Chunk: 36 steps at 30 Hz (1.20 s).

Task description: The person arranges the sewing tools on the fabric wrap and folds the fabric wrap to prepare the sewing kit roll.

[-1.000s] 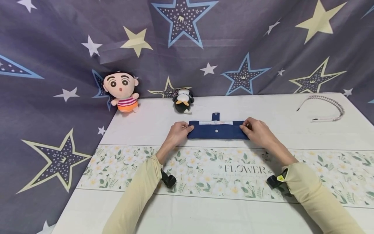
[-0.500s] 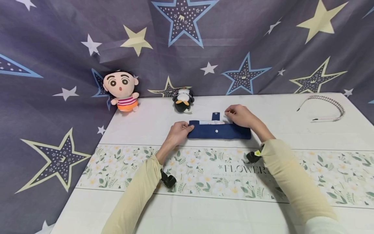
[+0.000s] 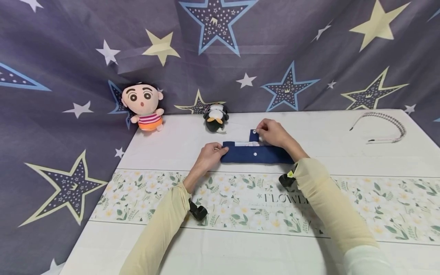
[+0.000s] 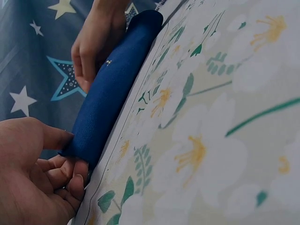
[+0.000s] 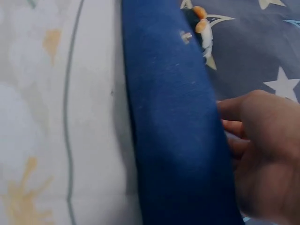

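Note:
A folded navy fabric pouch (image 3: 240, 156) lies lengthwise on the table, with a metal snap at the middle of its front and a whitish strip along its back edge. My left hand (image 3: 207, 154) pinches its left end, thumb on top and fingers underneath in the left wrist view. From the pouch's far side a short snap tab (image 3: 253, 136) sticks up. My right hand (image 3: 275, 133) reaches over the pouch's right part and pinches this tab at its right edge. In the right wrist view the pouch (image 5: 173, 103) hides the tab and some fingertips.
Behind the pouch stand a plush doll (image 3: 142, 109) in a striped top and a small penguin plush (image 3: 215, 117). A beaded headband (image 3: 395, 124) lies at the far right. A flowered band (image 3: 227, 198) crosses the white tablecloth (image 3: 206, 248); a starry curtain (image 3: 240, 95) hangs behind.
My right hand has let go of the pouch's right end, moved left over its far edge and taken hold of the snap tab. The left hand has stayed in place.

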### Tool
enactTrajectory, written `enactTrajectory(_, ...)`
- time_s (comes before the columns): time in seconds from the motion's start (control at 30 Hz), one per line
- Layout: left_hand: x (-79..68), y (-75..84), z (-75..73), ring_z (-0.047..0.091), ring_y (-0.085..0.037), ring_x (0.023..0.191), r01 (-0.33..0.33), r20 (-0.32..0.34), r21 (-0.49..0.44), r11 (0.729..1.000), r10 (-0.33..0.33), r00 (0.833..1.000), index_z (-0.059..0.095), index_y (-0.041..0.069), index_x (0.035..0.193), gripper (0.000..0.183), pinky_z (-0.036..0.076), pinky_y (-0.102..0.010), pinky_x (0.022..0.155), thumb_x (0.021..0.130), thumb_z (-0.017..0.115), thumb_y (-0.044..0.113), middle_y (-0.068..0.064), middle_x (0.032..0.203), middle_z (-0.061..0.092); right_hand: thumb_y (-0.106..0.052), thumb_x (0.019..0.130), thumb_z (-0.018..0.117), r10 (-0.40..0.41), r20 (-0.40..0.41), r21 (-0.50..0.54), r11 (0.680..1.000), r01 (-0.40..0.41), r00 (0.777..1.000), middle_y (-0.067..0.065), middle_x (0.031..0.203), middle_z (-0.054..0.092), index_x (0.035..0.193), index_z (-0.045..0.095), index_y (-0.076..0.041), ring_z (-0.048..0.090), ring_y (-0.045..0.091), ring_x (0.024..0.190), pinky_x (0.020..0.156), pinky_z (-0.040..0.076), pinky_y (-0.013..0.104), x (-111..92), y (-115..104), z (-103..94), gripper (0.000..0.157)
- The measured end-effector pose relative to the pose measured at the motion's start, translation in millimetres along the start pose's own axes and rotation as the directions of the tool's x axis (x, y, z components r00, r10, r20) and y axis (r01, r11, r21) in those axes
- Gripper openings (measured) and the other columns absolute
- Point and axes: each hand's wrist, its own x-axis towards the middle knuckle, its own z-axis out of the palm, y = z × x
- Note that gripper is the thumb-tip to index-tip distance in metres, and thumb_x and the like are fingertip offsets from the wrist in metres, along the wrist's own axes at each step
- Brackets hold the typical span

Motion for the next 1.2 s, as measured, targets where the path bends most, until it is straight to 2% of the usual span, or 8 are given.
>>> enactTrajectory(0.1,-0.1,-0.1,0.8,0.047,-0.015,0.065,0.003,-0.005,0.000,1.000,-0.003,1.000,0.065,0.003,0.096,0.025,0.037,-0.030,0.063,0.104,0.064,0.027,-0.006,0.086,0.069,-0.009,0.106,0.057,-0.043,-0.018,0.054,0.998,0.044,0.999,0.017,0.096,0.069,0.107,0.066,0.004,0.061,0.028,0.085,0.081,0.045,0.039,-4,-1,-1.0,0.016)
enactTrajectory(0.17,-0.4,0.2,1.4,0.047,-0.015,0.065,0.004,-0.009,-0.002,1.000,-0.004,1.000,0.066,0.004,0.095,0.025,0.037,-0.030,0.063,0.104,0.064,0.027,-0.006,0.087,0.069,-0.009,0.107,0.057,-0.079,-0.022,0.062,0.995,0.080,0.997,0.017,0.096,0.071,0.108,0.069,0.005,0.062,0.027,0.083,0.077,0.046,0.038,-8,-1,-1.3,0.018)
enactTrajectory(0.37,-1.1,-0.6,2.0,0.040,-0.013,0.058,0.009,-0.004,-0.029,1.000,-0.009,1.000,0.062,0.006,0.089,0.027,0.034,-0.030,0.059,0.105,0.064,0.027,0.001,0.067,0.053,-0.012,0.108,0.056,-0.175,-0.048,0.056,0.982,0.178,0.983,0.014,0.091,0.069,0.110,0.073,0.002,0.054,0.024,0.073,0.069,0.043,0.037,-27,-4,-1.0,0.022)
enactTrajectory(0.53,-2.1,0.6,1.9,0.036,-0.012,0.053,-0.001,-0.013,-0.045,0.999,0.000,1.000,0.058,0.007,0.082,0.030,0.032,-0.030,0.056,0.105,0.064,0.026,0.003,0.059,0.044,-0.012,0.107,0.059,-0.274,-0.082,0.052,0.959,0.279,0.958,0.010,0.099,0.072,0.110,0.074,-0.002,0.062,0.023,0.081,0.074,0.051,0.040,-46,-6,0.6,0.019)
enactTrajectory(0.63,-2.5,1.3,1.4,0.037,-0.012,0.053,0.000,-0.024,-0.042,0.999,-0.001,1.000,0.057,0.008,0.080,0.031,0.033,-0.030,0.056,0.104,0.064,0.026,0.003,0.059,0.046,-0.009,0.105,0.062,-0.370,-0.108,0.012,0.928,0.373,0.923,0.010,0.102,0.073,0.109,0.075,-0.002,0.067,0.023,0.087,0.078,0.055,0.041,-53,-4,3.7,0.015)
enactTrajectory(0.87,-1.3,1.3,2.0,0.037,-0.013,0.053,0.018,-0.038,-0.025,1.000,-0.019,0.999,0.057,0.008,0.078,0.032,0.032,-0.030,0.055,0.104,0.065,0.025,0.003,0.060,0.045,0.004,0.097,0.068,-0.597,-0.103,-0.121,0.802,0.586,0.796,0.010,0.103,0.073,0.106,0.076,-0.001,0.068,0.025,0.093,0.079,0.055,0.041,-63,3,11.4,0.012)
enactTrajectory(1.1,-1.1,1.9,1.6,0.039,-0.013,0.053,0.020,-0.038,-0.010,1.000,-0.021,0.999,0.059,0.007,0.081,0.030,0.033,-0.030,0.055,0.104,0.064,0.025,0.002,0.061,0.048,0.009,0.093,0.071,-0.704,-0.060,-0.229,0.700,0.677,0.708,0.011,0.105,0.072,0.105,0.077,0.001,0.068,0.030,0.100,0.084,0.057,0.042,-67,4,12.7,0.015)
enactTrajectory(1.2,-1.4,2.3,1.2,0.039,-0.013,0.053,0.020,-0.036,-0.005,1.000,-0.020,0.999,0.060,0.007,0.082,0.029,0.033,-0.030,0.055,0.104,0.064,0.026,0.002,0.061,0.049,0.008,0.091,0.073,-0.731,-0.055,-0.251,0.670,0.699,0.680,0.012,0.105,0.072,0.104,0.077,0.001,0.067,0.030,0.098,0.083,0.057,0.042,-68,5,13.6,0.016)
